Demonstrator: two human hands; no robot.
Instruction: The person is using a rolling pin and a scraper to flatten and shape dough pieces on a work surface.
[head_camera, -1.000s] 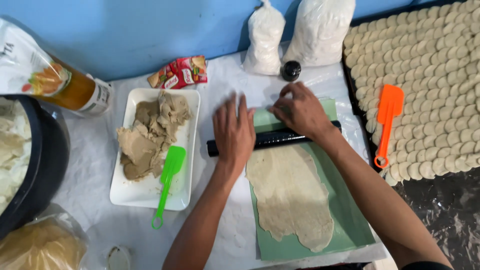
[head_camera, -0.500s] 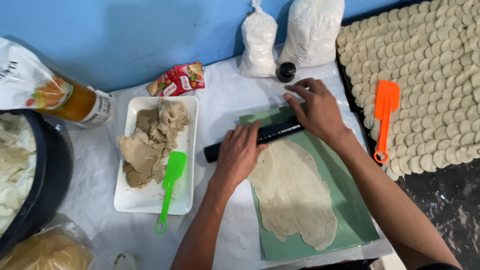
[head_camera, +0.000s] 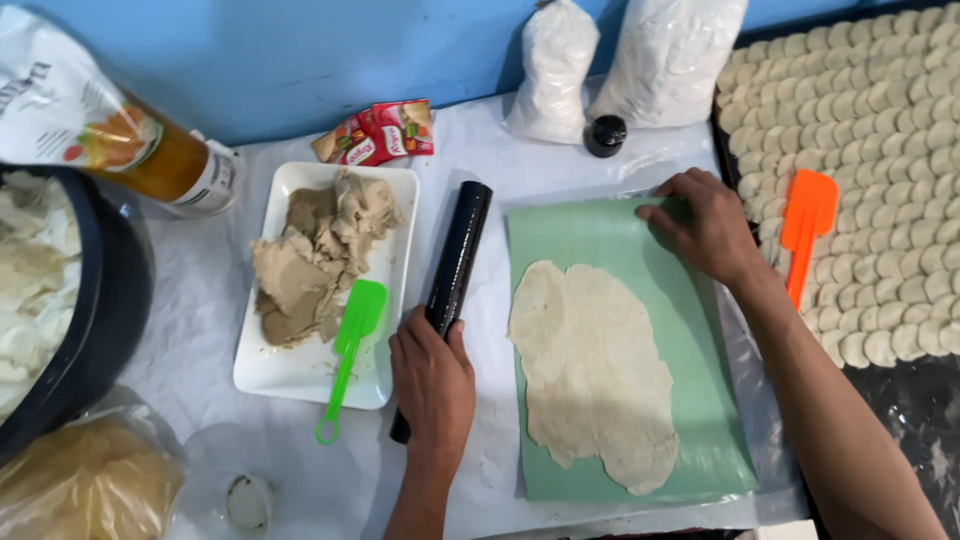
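**Ana:** Dough sheet (head_camera: 592, 372), pale and rolled thin, lies on a green mat (head_camera: 640, 240) on the white-covered counter (head_camera: 200, 370). Where are the hands?

**Ben:** Left hand (head_camera: 432, 378) is closed around the near end of a black rolling pin (head_camera: 450, 275), which lies on the counter just left of the mat, apart from the dough. Right hand (head_camera: 708, 226) rests flat, fingers spread, pressing the mat's far right corner; it grips nothing.

**Ana:** How would the dough handle?

**Ben:** It looks soft, limp and easily torn, with ragged edges. I judge it safer to lift by the mat's edges than by the dough itself. The pin looks stiff and smooth, best held at its ends.

**Ana:** What surrounds it?

**Ben:** Left of the pin, a white rectangular tray (head_camera: 260, 375) holds brownish filling (head_camera: 310, 260) and a green spatula (head_camera: 348, 350). To the right, a dark tray of small dough rounds (head_camera: 880, 120) carries an orange spatula (head_camera: 803, 235).

**Ana:** Anything unclear?

**Ben:** The pin's near end is hidden under the left hand. A dark bowl (head_camera: 100, 320) at the left and two white bags (head_camera: 620, 60) at the back are cut off by the frame.
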